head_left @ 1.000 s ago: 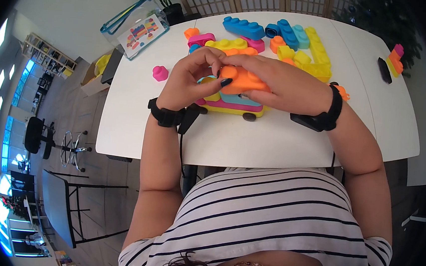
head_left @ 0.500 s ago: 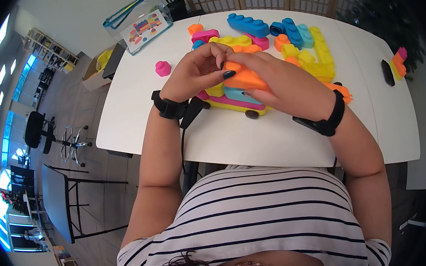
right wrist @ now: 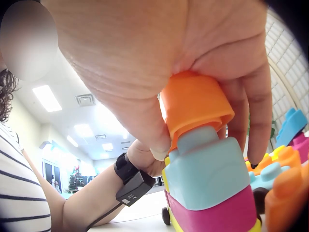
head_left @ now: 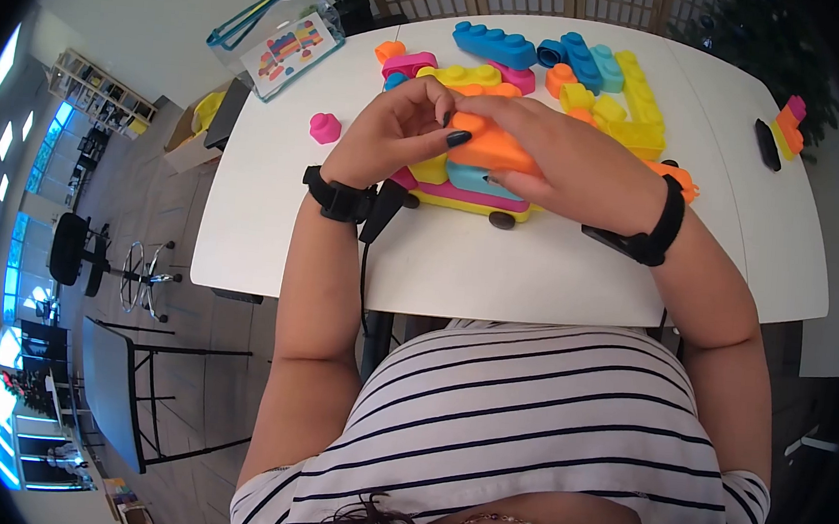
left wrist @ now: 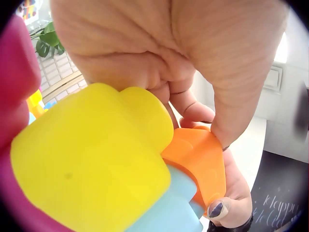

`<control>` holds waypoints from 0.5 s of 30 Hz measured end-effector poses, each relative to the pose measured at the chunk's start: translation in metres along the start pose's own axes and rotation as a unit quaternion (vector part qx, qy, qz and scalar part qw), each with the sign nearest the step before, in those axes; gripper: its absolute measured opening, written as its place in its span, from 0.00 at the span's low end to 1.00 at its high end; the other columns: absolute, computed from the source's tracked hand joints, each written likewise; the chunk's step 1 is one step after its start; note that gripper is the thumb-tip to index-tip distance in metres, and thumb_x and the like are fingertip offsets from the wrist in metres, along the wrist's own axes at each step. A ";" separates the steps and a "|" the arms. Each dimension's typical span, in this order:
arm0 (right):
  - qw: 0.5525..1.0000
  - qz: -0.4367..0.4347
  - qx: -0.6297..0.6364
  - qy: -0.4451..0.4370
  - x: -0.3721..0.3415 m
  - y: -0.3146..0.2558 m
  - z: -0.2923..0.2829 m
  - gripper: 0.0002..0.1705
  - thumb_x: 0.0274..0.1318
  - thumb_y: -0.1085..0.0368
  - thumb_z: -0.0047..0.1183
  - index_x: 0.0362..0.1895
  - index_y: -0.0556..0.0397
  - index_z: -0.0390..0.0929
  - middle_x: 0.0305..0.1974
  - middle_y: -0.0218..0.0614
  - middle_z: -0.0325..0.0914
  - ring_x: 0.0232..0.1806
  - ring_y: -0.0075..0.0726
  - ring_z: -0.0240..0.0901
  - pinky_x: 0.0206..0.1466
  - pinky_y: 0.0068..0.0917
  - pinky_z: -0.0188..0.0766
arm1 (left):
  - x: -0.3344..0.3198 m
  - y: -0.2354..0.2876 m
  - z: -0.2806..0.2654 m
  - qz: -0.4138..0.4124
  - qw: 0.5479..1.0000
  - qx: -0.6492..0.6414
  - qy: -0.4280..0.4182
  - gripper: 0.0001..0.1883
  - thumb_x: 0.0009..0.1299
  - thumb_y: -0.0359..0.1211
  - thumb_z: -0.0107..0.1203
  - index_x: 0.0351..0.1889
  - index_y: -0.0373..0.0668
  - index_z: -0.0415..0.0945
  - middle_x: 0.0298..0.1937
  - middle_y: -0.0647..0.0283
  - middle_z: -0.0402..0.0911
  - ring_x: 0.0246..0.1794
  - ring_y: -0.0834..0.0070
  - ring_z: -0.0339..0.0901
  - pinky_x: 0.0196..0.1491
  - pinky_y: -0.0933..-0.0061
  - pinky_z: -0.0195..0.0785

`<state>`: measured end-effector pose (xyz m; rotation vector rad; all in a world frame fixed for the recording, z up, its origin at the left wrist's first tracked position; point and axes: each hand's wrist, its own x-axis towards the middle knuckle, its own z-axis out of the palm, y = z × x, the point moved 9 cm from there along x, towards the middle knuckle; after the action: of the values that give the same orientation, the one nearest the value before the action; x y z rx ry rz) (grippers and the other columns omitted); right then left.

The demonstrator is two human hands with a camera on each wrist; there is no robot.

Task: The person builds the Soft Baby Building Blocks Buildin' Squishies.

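In the head view both hands meet at an orange toy building block (head_left: 492, 153). My right hand (head_left: 575, 161) grips it from above, thumb on the near side and fingers on the far side. With thumb and curled fingers, my left hand (head_left: 390, 134) pinches its left end. The orange block (right wrist: 195, 104) sits slightly tilted over the studs of a light blue block (right wrist: 207, 169). Below that are a magenta layer (right wrist: 217, 210) and a yellow base with dark wheels (head_left: 503, 220). A yellow block (left wrist: 96, 159) stands beside the light blue one.
Loose blue blocks (head_left: 494, 45), yellow blocks (head_left: 637, 133) and others lie along the table's far side. One pink block (head_left: 325, 128) sits at the left. A clear bag (head_left: 288, 55) stands at the back left; a dark object (head_left: 768, 146) and a small block stack (head_left: 790, 127) lie far right.
The head view has shifted slightly, moving the table scene a little up and right. Both hands stay on the orange block throughout, with only small finger movement.
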<state>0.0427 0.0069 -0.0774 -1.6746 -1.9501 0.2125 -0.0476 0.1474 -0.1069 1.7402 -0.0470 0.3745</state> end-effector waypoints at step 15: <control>0.998 0.003 0.007 -0.065 0.000 0.003 0.005 0.48 0.52 0.69 0.70 0.77 0.44 0.62 0.58 0.51 0.81 0.50 0.56 0.85 0.53 0.42 0.80 | -0.001 -0.001 0.008 -0.015 0.999 0.018 -0.036 0.14 0.71 0.21 0.67 0.43 0.46 0.71 0.47 0.74 0.72 0.52 0.84 0.71 0.61 0.77 0.68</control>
<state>0.0430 0.0082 -0.0830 -1.6952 -2.0338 0.3442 -0.0464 0.1395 -0.1090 1.7873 -0.0654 0.2926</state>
